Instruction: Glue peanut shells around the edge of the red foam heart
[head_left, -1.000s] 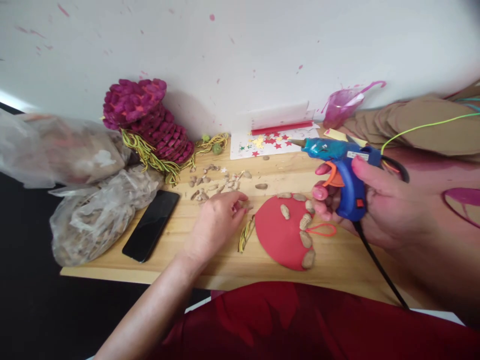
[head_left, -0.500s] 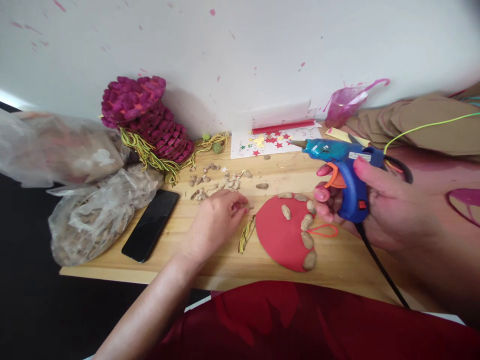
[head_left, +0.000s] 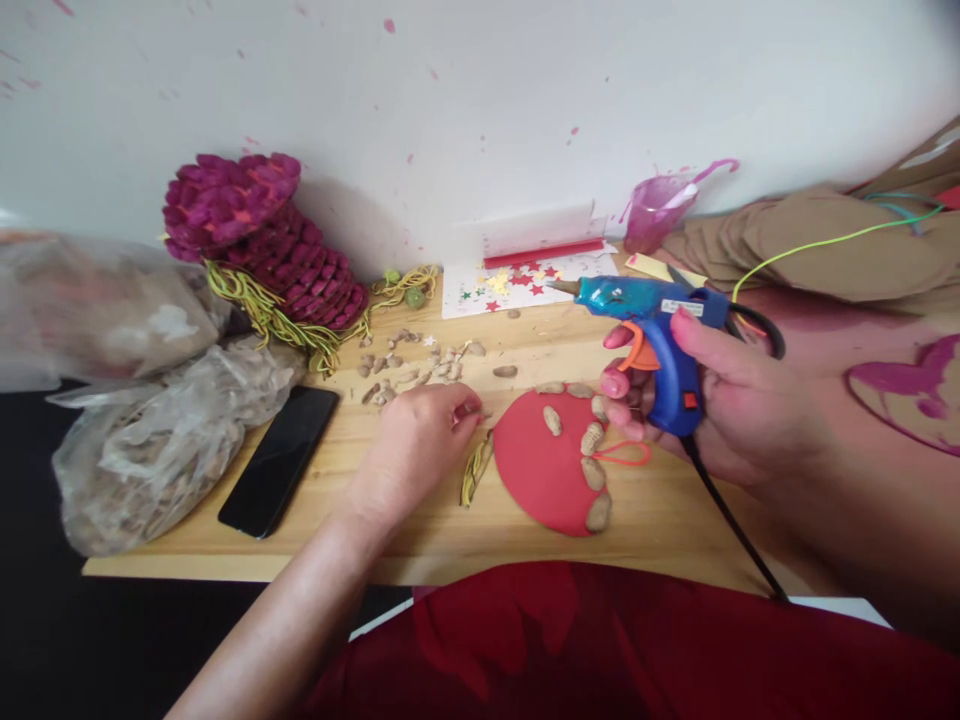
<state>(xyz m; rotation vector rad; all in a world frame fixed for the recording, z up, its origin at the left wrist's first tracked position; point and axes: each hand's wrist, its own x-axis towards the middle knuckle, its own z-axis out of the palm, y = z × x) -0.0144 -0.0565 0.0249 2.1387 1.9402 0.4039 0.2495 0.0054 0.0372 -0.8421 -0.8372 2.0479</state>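
Note:
My right hand (head_left: 720,400) grips a blue hot glue gun (head_left: 679,375) with an orange trigger, its nozzle pointing left above the table. Below the nozzle lies a red heart-shaped piece (head_left: 532,465), with peanuts in their shells along its upper and right edges. A single peanut (head_left: 553,420) rests further in on the red surface. An orange loop (head_left: 626,455) sticks out at the right, and a yellow-and-black tassel (head_left: 472,472) at the left. My left hand (head_left: 420,440) is closed in a pinch just left of the heart; whatever its fingertips hold is mostly hidden.
Loose peanuts (head_left: 412,375) lie beyond my left hand. On the left are a black phone (head_left: 279,465), plastic bags (head_left: 165,450) and a stack of magenta pieces (head_left: 262,240). Star stickers on paper (head_left: 454,295), a purple cup (head_left: 660,212) and cardboard shapes (head_left: 810,250) line the wall.
The view has swung slightly right, so everything sits further left in the picture. Both hands hold nearly the same pose, and the glue gun stays above the table.

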